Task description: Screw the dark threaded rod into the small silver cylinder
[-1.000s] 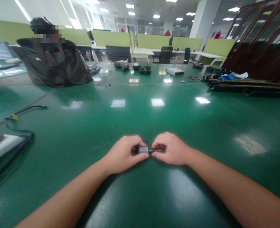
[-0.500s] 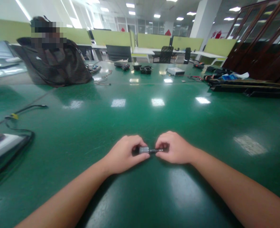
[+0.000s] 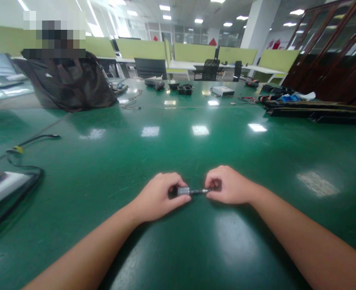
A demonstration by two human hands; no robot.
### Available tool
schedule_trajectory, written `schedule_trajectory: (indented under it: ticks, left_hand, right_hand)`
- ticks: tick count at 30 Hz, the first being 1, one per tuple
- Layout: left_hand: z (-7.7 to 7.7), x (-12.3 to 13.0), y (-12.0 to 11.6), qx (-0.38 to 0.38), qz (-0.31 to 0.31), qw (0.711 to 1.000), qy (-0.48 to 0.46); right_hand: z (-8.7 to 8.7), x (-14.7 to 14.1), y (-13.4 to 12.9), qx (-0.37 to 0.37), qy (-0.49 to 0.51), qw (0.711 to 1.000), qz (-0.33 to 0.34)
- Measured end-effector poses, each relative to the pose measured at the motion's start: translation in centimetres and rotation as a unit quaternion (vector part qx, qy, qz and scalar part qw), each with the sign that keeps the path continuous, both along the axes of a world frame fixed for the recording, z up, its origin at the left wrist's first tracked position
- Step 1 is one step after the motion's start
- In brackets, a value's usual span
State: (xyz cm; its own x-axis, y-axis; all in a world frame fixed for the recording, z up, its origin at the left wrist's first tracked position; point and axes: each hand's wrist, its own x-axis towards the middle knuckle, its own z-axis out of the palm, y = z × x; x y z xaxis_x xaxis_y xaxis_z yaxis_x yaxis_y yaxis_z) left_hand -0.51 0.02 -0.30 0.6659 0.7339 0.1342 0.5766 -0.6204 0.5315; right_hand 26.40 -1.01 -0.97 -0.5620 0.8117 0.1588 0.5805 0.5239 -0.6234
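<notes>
Head view. One slim tool [image 3: 183,191], grey barrel, dark shaft [image 3: 197,191]; toward the near edge of the green worktop [image 3: 178,155], that edge cut off. Left hand [image 3: 161,197]: gripping the barrel, placed as half a second ago. Right hand [image 3: 229,186]: thumb and fingertip pinched on the shaft's outer end, shifted rightward since; more shaft bare between the hands. Butt of barrel hidden in left hand; shaft tip hard to make out. White item [image 3: 10,188], toward worktop's left edge: partly out of frame.
</notes>
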Motion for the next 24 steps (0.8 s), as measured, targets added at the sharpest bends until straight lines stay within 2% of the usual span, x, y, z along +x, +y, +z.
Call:
schedule_trajectory:
  ticks: [7, 14, 20, 24]
  left_hand:
    - [0.0, 0.0, -0.1, -0.005, 0.005, 1.000, 0.003]
    - [0.0, 0.0, -0.1, -0.013, 0.008, 1.000, 0.002]
    - [0.0, 0.1, -0.1, -0.008, 0.011, 1.000, -0.001]
    - [0.0, 0.1, -0.1, -0.001, 0.009, 1.000, -0.001]
  right_hand:
    - [0.3, 1.3, 0.2, -0.068, -0.011, 0.998, 0.003]
    - [0.3, 0.9, 0.3, -0.070, -0.009, 0.998, 0.000]
    - [-0.1, -0.9, -0.1, -0.007, 0.012, 1.000, -0.003]
    - [-0.6, -2.2, -0.4, 0.055, 0.046, 0.996, 0.051]
